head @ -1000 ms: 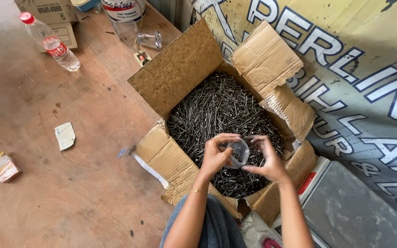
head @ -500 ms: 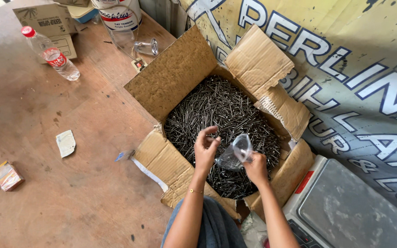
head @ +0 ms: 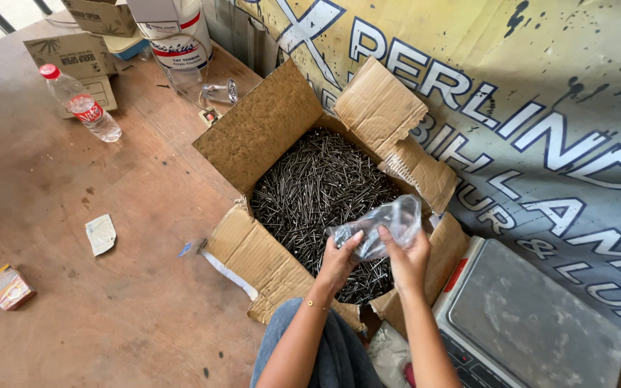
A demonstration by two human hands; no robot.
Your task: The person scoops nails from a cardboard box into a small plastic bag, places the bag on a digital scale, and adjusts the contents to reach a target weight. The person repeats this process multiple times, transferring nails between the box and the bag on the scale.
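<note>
Kneeling on dusty brown floor [head: 73, 316], banner [head: 540, 108] perhaps backing nail box [head: 267, 129]

"What was being held?"
"A clear, crumpled plastic bag [head: 384, 228], pinched between the left hand [head: 338, 260] and right hand [head: 407, 257], raised above the open cardboard box [head: 264, 136] heaped with dark nails [head: 310, 187]."

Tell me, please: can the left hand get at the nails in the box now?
Probably yes. The left hand hangs just above the nails in the open box, flaps folded out. But both it and the right hand are busy holding a clear plastic bag.
</note>
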